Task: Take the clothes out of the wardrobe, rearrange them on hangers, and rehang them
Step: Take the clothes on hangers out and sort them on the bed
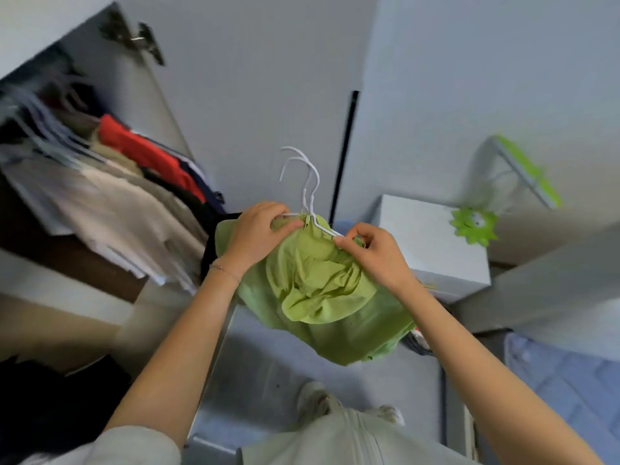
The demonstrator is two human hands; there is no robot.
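A light green garment [322, 290] hangs bunched in front of me on white wire hangers [310, 182], whose two hooks stick up above the cloth. My left hand [260, 234] grips the green fabric and the left hanger arm near the neck. My right hand [372, 251] pinches the right hanger arm and the cloth at its shoulder. The open wardrobe [84, 182] is at the left, with beige, red and dark clothes hanging inside on pale hangers.
The wardrobe door [255, 95] stands open straight ahead. A white box [432, 243] with a green spiky toy [473, 226] sits to the right. A green-trimmed rack [523, 169] hangs further right. My feet are on the grey floor [268, 364] below.
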